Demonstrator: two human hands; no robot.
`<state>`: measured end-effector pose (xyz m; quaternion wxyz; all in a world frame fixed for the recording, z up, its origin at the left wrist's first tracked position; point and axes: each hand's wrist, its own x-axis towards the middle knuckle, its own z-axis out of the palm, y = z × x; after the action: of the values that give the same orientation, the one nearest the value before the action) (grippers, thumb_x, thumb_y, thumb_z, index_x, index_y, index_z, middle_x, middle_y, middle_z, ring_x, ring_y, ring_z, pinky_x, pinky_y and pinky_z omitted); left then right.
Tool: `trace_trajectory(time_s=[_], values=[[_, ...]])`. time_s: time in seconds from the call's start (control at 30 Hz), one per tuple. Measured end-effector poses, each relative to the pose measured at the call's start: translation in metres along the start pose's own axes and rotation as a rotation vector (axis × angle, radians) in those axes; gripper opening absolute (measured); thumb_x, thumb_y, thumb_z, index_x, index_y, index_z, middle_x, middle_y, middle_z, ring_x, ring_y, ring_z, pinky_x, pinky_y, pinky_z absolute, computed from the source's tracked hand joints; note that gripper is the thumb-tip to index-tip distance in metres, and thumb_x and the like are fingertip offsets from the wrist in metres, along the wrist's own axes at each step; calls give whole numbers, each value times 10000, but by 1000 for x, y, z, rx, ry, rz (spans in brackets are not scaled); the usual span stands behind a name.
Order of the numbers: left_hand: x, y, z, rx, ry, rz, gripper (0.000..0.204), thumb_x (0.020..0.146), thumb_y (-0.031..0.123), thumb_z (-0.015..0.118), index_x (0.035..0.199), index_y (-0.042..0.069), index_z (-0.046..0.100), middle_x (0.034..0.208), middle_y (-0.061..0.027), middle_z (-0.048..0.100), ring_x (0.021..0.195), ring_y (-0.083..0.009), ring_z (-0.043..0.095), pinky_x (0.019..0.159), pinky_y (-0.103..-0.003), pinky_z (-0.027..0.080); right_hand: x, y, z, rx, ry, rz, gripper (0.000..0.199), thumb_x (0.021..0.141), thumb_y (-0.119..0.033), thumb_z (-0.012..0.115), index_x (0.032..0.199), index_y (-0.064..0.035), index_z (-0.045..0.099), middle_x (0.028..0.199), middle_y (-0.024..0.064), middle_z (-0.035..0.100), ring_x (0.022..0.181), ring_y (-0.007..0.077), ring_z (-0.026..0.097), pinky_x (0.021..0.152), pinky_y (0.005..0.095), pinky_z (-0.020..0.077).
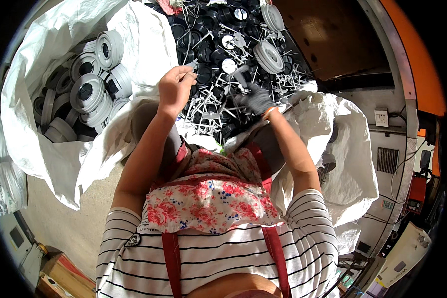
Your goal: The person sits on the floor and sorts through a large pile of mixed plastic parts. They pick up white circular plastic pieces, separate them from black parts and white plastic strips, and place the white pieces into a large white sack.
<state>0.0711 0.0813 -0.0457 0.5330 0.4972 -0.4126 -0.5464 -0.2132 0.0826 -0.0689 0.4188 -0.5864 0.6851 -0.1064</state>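
Observation:
My bare left hand (176, 89) is closed in a pinch over the left side of a heap of small parts. A small grey bit shows by its fingertips, too little to name. My right hand (257, 100), in a dark grey glove and blurred by motion, is closed over the same heap. From its fingers sticks a blurred grey plastic piece (241, 77). Under both hands lie many thin light-grey branched plastic sticks (211, 104) mixed with black round plastic caps (203, 74). Two ribbed grey rings (269, 57) lie at the heap's right side.
A white woven sack (22, 94) at the left holds several grey rings with black centres (88, 93). Another white sack (350, 164) stands at the right, grey parts inside. Behind it are a wall socket (381, 118) and an orange machine panel (422, 59).

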Motion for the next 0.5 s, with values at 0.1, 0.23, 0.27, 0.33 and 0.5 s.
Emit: trace_trajectory(time_s=[0.1, 0.23, 0.27, 0.33, 0.5], values=[[-4, 9, 1, 52, -19, -10, 243, 865, 66, 566, 1053, -87, 591, 917, -155, 673, 790, -172, 642, 728, -250, 500, 5, -6, 40, -782, -109, -161, 1153, 566, -510, 802, 1450, -76, 202, 1474, 268, 217, 1365, 453, 208, 1077, 477, 305], [-5, 13, -1, 116, -17, -49, 240, 863, 69, 564, 1049, -81, 594, 918, -153, 675, 786, -170, 644, 729, -262, 507, 22, -28, 69, -971, -123, -21, 1118, 610, -441, 797, 1487, -276, 125, 1543, 205, -15, 1393, 449, 130, 979, 701, 271], [-4, 11, -1, 110, -13, -47, 231, 858, 66, 570, 1036, -78, 602, 897, -148, 681, 775, -168, 646, 720, -265, 509, 29, -28, 67, -966, -69, -19, 1085, 633, -412, 788, 1486, -277, 131, 1543, 204, -4, 1392, 447, 141, 980, 697, 276], [-6, 13, -2, 175, -44, -37, 266, 890, 87, 534, 1094, -80, 569, 935, -151, 659, 836, -188, 643, 778, -271, 507, 39, -32, 57, -987, -59, -75, 895, 706, -340, 733, 1450, -229, 249, 1514, 214, 161, 1301, 443, 347, 963, 589, 392], [-4, 7, -1, 180, -35, 21, 205, 895, 13, 529, 1078, -74, 566, 951, -161, 649, 858, -189, 638, 776, -276, 517, 75, 8, 53, -891, 2, -84, 762, 755, -334, 650, 1409, -130, 315, 1290, 331, 429, 1114, 420, 536, 937, 455, 448]])
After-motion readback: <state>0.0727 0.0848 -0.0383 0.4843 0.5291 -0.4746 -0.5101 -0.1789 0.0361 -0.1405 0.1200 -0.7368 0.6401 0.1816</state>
